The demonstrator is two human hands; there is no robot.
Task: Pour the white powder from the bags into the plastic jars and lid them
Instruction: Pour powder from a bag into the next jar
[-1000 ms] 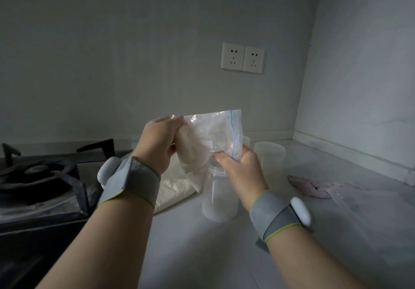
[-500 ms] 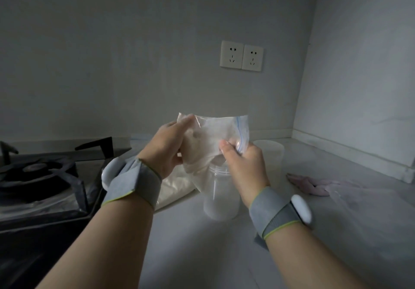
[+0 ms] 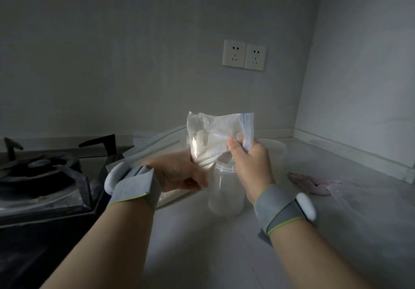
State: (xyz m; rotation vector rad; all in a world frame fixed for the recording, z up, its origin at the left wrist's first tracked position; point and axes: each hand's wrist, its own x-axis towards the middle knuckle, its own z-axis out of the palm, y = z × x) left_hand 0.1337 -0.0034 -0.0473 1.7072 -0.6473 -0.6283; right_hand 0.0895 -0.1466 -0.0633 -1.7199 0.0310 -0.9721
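Left hand [image 3: 177,174] dropped from bag [image 3: 215,136] corner to jar [image 3: 226,196] side on counter [image 3: 202,243]; grip unclear. Right hand [image 3: 249,160] alone pinches bag, tipped over jar mouth. Pour probably starting.

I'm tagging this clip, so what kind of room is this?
Probably a home kitchen: a gas stove on the left, a pale countertop along the wall, and a powder bag tipped over a plastic jar.
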